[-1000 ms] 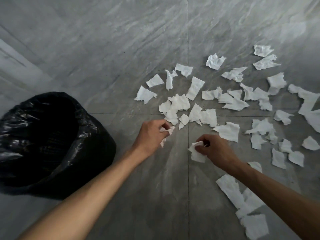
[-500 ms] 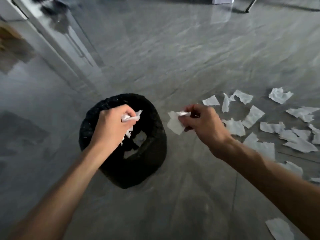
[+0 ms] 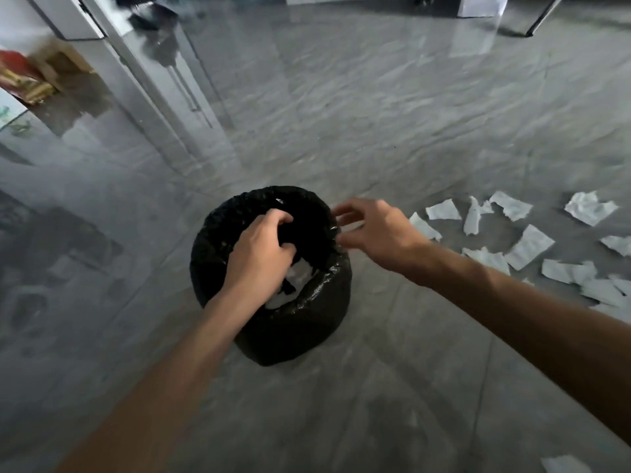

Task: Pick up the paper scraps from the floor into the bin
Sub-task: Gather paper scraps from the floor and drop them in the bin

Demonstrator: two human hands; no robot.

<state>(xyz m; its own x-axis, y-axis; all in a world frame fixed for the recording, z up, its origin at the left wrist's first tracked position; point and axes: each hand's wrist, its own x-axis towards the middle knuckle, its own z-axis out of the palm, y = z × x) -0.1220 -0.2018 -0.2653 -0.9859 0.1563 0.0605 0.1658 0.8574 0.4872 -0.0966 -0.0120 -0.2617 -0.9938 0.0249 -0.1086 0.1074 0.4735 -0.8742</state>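
A round bin [image 3: 321, 312] lined with a black plastic bag stands on the grey floor at the centre. White paper [image 3: 300, 273] lies inside it. My left hand [image 3: 261, 254] hovers over the bin's opening, fingers curled loosely and apart, with nothing in them. My right hand [image 3: 372, 230] is at the bin's right rim, fingers spread, holding nothing. Several white paper scraps [image 3: 529, 245] lie scattered on the floor to the right of the bin.
A white door frame [image 3: 112, 59] and a glass panel run along the upper left, with a red and brown package [image 3: 24, 80] beyond. One more scrap [image 3: 563, 464] lies at the bottom right. Furniture legs [image 3: 543, 15] stand at the top right.
Both hands carried scraps from the floor to the bin and let them go. The scraps that each hand held half a second ago are gone, and both hands now have their fingers apart.
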